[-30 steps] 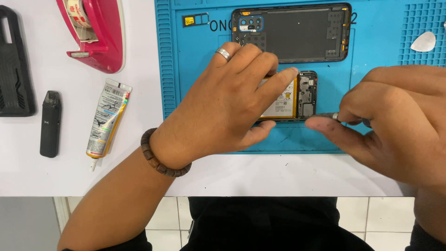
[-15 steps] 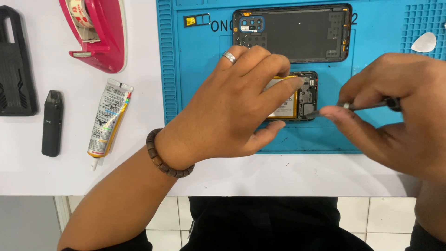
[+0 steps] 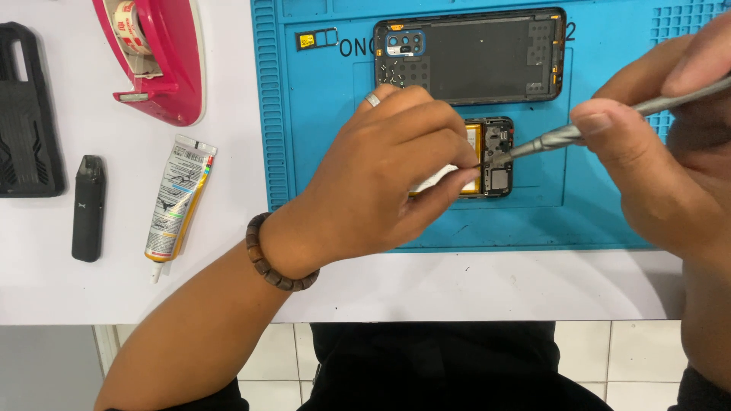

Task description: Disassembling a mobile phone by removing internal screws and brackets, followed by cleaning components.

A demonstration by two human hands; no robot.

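My left hand (image 3: 388, 171) lies over an opened phone (image 3: 495, 156) on the blue work mat (image 3: 320, 122), pressing it down with fingers and thumb; a ring is on one finger and a bead bracelet on the wrist. Most of the phone is hidden; only its camera end and a strip of yellow battery show. My right hand (image 3: 662, 160) pinches a thin metal screwdriver (image 3: 579, 131) whose tip touches the phone's exposed board near the top end. The phone's dark back cover (image 3: 476, 57) lies face down just beyond.
A small SIM tray (image 3: 317, 38) lies on the mat's upper left. On the white table to the left are a pink tape dispenser (image 3: 156, 57), a glue tube (image 3: 177, 199), a small black device (image 3: 87, 207) and a black phone case (image 3: 27, 114). The table's front edge runs below my hands.
My right hand rose and moved right, tilting the screwdriver so its tip now sits higher on the phone's board. My left hand kept its hold on the phone.
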